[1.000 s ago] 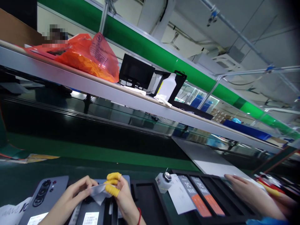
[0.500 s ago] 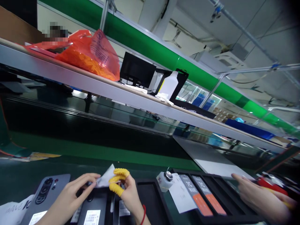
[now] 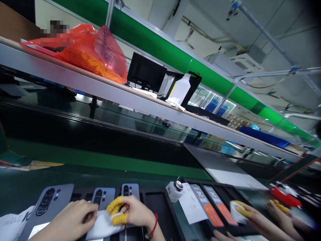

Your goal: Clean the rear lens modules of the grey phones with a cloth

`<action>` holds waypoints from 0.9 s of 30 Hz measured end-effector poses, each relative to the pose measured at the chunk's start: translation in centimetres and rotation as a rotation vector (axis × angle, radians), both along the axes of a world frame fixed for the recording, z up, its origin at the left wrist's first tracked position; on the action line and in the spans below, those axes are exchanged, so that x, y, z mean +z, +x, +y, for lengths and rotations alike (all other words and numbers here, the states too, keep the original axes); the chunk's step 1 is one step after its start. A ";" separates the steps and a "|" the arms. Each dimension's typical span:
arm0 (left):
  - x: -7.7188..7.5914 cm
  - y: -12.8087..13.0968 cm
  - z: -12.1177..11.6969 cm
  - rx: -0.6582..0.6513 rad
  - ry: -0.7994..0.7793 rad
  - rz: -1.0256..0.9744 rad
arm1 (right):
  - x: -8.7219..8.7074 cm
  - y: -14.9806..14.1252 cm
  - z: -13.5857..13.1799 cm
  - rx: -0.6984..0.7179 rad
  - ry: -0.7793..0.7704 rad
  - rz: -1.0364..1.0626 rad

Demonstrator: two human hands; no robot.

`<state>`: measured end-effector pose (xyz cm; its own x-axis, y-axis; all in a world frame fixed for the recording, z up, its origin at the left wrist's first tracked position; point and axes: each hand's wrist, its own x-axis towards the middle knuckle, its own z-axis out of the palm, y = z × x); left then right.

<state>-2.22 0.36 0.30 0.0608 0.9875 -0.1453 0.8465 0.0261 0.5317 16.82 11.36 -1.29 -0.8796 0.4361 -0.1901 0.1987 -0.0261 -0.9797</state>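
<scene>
Over a row of grey phones, a white wiping cloth (image 3: 102, 225) is stretched between my two hands. My right hand (image 3: 136, 212), with yellow finger cots and a red cord bracelet at the wrist, pinches its right side. My left hand (image 3: 69, 219) is closed with curled fingers at the cloth's left edge. Beneath the cloth is a phone (image 3: 104, 194), its camera end showing and its lower part covered. Another phone (image 3: 130, 189) lies partly behind my right hand. A larger-looking phone (image 3: 54, 201) lies to the left, camera side up.
A pump bottle (image 3: 175, 190) stands beside a white paper (image 3: 191, 207). To its right, a black tray (image 3: 227, 195) holds orange-and-grey phones marked 7C WAVE. A co-worker's hands (image 3: 250, 214) hold a white cloth there. A shelf (image 3: 140, 102) with an orange bag (image 3: 100, 60) runs behind.
My hands have lowered the cloth onto the phone, spreading it flatter. The phones' camera ends have come into view. At right, co-worker's hands have moved in with a cloth.
</scene>
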 end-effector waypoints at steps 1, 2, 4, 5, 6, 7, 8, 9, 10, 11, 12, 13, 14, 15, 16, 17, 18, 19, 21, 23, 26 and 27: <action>0.0 0.0 0.0 0.006 -0.003 0.015 | 0.0 -0.1 0.0 -0.010 0.023 0.002; 0.0 0.0 0.0 0.009 -0.008 0.033 | 0.0 -0.1 0.1 -0.014 0.054 0.014; -0.2 -0.1 0.0 0.006 -0.029 0.093 | 0.0 -0.2 0.2 -0.025 0.142 0.059; -0.4 -0.1 0.0 0.004 -0.044 0.140 | -0.1 -0.2 0.3 -0.035 0.201 0.085; -0.5 -0.1 -0.1 0.004 -0.052 0.191 | -0.2 -0.2 0.4 -0.045 0.260 0.103; -0.7 -0.2 -0.1 0.006 -0.051 0.241 | -0.3 -0.2 0.5 -0.053 0.312 0.111; -0.9 -0.2 -0.1 0.009 -0.043 0.281 | -0.4 -0.2 0.7 -0.058 0.353 0.111; -1.0 -0.2 -0.1 0.012 -0.033 0.307 | -0.6 -0.1 0.8 -0.058 0.381 0.106; -1.1 -0.2 -0.1 0.015 -0.023 0.316 | -0.7 -0.1 0.8 -0.054 0.398 0.104; -1.1 -0.2 -0.1 0.017 -0.015 0.311 | -0.7 -0.2 0.9 -0.050 0.410 0.107; -1.1 -0.2 -0.1 0.019 -0.014 0.301 | -0.8 -0.2 0.9 -0.050 0.423 0.119; -1.0 -0.2 0.0 0.026 -0.019 0.290 | -0.8 -0.2 0.9 -0.051 0.434 0.134; -0.8 -0.2 0.0 0.036 -0.026 0.283 | -0.7 -0.2 0.8 -0.056 0.442 0.149; -0.7 -0.2 0.1 0.046 -0.031 0.280 | -0.7 -0.2 0.8 -0.065 0.448 0.162; -0.6 -0.2 0.2 0.054 -0.035 0.283 | -0.6 -0.3 0.7 -0.078 0.458 0.173; -0.5 -0.2 0.2 0.059 -0.038 0.289 | -0.6 -0.3 0.6 -0.092 0.472 0.180; -0.4 -0.2 0.2 0.062 -0.041 0.294 | -0.5 -0.3 0.5 -0.105 0.490 0.183; -0.4 -0.2 0.2 0.064 -0.042 0.295 | -0.5 -0.4 0.5 -0.115 0.513 0.182; -0.3 -0.2 0.2 0.071 -0.044 0.287 | -0.6 -0.5 0.4 -0.121 0.552 0.169; -0.2 -0.2 0.1 0.078 -0.045 0.270 | -0.8 -0.6 0.4 -0.118 0.579 0.150; -0.2 -0.2 0.1 0.078 -0.047 0.259 | -1.1 -0.7 0.4 -0.122 0.610 0.140; -0.2 -0.2 0.1 0.078 -0.050 0.258 | -1.1 -0.7 0.4 -0.124 0.616 0.141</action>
